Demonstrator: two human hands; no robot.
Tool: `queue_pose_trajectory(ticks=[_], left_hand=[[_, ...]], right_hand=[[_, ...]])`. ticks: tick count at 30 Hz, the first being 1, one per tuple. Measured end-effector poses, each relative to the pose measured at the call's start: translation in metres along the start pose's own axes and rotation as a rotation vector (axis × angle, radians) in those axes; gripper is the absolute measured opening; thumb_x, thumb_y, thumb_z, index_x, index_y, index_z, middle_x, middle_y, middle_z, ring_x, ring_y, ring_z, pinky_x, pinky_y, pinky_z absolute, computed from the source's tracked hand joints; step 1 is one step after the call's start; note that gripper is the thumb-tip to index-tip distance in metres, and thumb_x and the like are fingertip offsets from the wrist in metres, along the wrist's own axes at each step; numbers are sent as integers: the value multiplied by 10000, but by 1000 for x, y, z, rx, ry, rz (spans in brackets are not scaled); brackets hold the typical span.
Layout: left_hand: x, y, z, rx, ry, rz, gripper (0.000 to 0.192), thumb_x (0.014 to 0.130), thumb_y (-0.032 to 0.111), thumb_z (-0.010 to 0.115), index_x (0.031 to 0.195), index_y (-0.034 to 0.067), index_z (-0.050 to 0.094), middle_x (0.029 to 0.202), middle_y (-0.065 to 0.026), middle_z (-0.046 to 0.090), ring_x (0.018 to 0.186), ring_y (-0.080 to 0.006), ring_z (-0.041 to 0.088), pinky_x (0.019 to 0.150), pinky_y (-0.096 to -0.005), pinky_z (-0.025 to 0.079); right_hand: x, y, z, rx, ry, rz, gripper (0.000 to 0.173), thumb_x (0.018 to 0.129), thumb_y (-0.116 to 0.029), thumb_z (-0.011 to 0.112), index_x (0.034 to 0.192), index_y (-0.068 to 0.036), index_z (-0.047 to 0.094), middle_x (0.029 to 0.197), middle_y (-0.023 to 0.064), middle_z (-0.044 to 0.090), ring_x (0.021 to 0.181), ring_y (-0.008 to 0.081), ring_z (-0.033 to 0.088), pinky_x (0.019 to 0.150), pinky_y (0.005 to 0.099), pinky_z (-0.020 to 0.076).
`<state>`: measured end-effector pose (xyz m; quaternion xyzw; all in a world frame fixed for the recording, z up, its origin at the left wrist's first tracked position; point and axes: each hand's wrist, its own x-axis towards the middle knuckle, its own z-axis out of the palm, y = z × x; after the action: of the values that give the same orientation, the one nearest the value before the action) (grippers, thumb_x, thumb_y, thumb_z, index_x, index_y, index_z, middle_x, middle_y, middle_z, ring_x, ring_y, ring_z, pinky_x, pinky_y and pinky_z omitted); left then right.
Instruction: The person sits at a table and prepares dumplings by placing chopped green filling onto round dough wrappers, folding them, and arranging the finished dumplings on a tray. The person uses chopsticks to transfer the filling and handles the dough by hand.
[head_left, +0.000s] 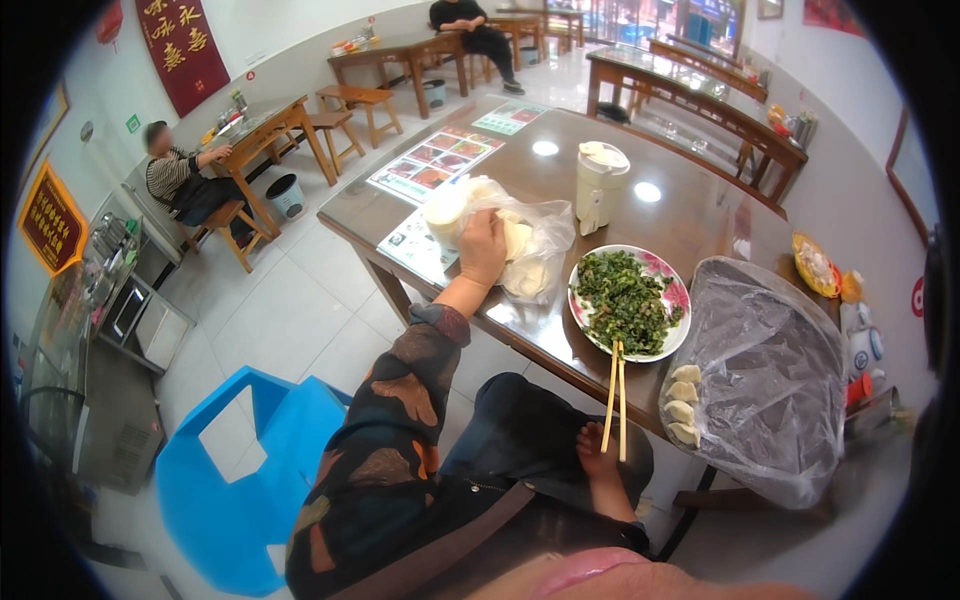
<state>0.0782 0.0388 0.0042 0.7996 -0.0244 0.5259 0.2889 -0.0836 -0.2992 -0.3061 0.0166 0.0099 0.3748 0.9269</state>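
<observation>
My left hand (482, 247) reaches over the table's near edge, its fingers closed on a clear plastic bag (553, 225) that holds thin round dough wrappers (523, 277). Against its left side stands a pale stack of what looks like more wrappers (445, 217). Low over my lap is my right hand (598, 454), fingers loosely apart, with nothing seen in it. A pair of chopsticks (616, 405) passes close by, tips in a floral plate (679, 334) of chopped green filling (626, 300). Several folded dumplings (682, 405) line the left side of a plastic-covered tray (757, 382).
A lidded cream cup (600, 187) stands behind the plate. Picture menus (439, 163) lie on the glossy table (525, 161). A yellow basket (814, 262) sits far right. The tray overhangs the table edge. A blue plastic stool (225, 510) is at my left. Two people sit farther off.
</observation>
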Motion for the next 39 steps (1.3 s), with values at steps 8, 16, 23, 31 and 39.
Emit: queue_pose_trajectory(ticks=[8, 16, 23, 31, 39], left_hand=[[-2, -3, 1, 105, -117, -35, 89, 772, 106, 581, 805, 25, 563, 763, -162, 589, 745, -350, 561, 661, -429, 447], [0, -2, 0, 63, -107, 4, 116, 769, 86, 561, 863, 28, 594, 784, -156, 599, 751, -347, 567, 666, -426, 449], [1, -3, 0, 43, -50, -25, 39, 776, 32, 542, 807, 10, 550, 791, -169, 558, 740, -364, 546, 660, -416, 438], [-1, -7, 2, 29, -49, -43, 15, 777, 16, 532, 781, 5, 522, 809, -173, 530, 739, -367, 526, 648, -418, 434], [-1, -7, 3, 34, -67, -31, 23, 783, 20, 522, 801, 5, 523, 825, -179, 530, 755, -377, 530, 649, -419, 438]], right_hand=[[1, 5, 16, -106, 94, -58, 274, 908, -265, 460, 950, -31, 595, 812, 94, 553, 626, 164, 448, 467, 238, 370], [1, 6, 13, -52, 83, -56, 272, 904, -266, 466, 940, -32, 600, 803, 92, 549, 621, 161, 446, 456, 231, 367], [2, 3, 7, -35, 51, -40, 267, 899, -260, 470, 935, -30, 600, 796, 91, 546, 623, 170, 451, 447, 241, 362], [2, 4, 14, -59, 103, -53, 271, 899, -264, 466, 926, -30, 600, 792, 96, 547, 612, 174, 455, 445, 245, 364], [0, 7, 16, -96, 98, -75, 267, 902, -263, 467, 925, -32, 599, 793, 96, 546, 613, 173, 458, 447, 239, 360]])
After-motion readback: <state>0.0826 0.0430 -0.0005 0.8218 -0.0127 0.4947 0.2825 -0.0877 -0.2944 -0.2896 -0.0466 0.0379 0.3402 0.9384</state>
